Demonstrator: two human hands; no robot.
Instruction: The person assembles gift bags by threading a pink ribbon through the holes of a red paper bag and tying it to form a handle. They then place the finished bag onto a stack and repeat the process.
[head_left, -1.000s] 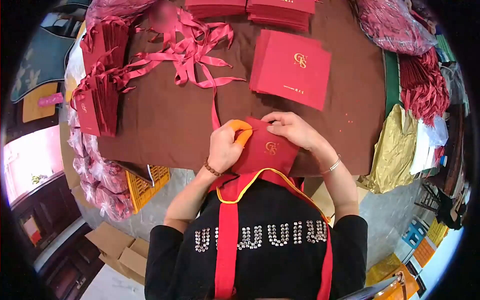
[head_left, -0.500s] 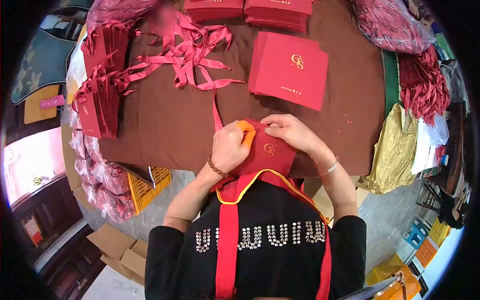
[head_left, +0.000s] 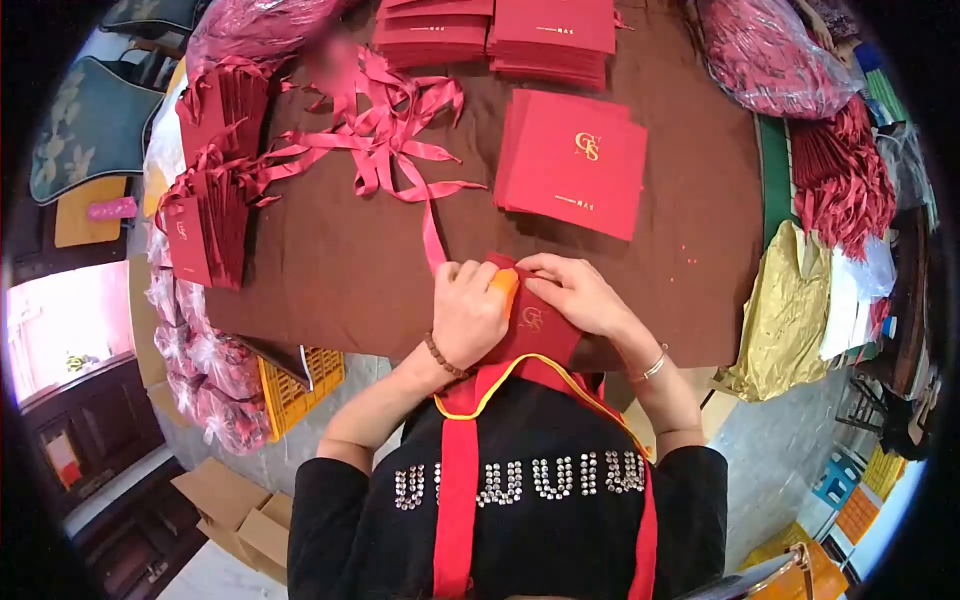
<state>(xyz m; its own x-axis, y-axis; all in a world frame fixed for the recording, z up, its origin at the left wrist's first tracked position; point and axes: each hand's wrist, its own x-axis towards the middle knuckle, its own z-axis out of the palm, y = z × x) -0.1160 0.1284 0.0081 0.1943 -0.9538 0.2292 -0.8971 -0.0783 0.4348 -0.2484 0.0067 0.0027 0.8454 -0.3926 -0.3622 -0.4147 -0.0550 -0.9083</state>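
A small red paper gift bag [head_left: 538,328] with a gold logo lies at the near edge of the table, against the apron. My left hand [head_left: 472,312], an orange finger cover on one finger, is closed at the bag's upper left edge. A pink-red ribbon [head_left: 433,235] runs from the loose ribbon pile to this hand; its end is hidden behind the fingers. My right hand [head_left: 572,292] pinches the bag's top edge on the right, with thumb and fingertips close together. Beyond the hands lies a stack of flat red bags [head_left: 570,165].
More red bag stacks [head_left: 550,38] lie at the table's far side. Left of the ribbon pile [head_left: 375,135] stand bundled bags with ribbon handles [head_left: 210,225]. Plastic-wrapped bundles [head_left: 780,60] and gold plastic [head_left: 780,310] line the right edge. A yellow crate [head_left: 300,388] stands below left.
My left hand has rolled over, so more of its back shows and its fingers curl closer to the bag. My right hand stays on the top edge. The view has shifted slightly.
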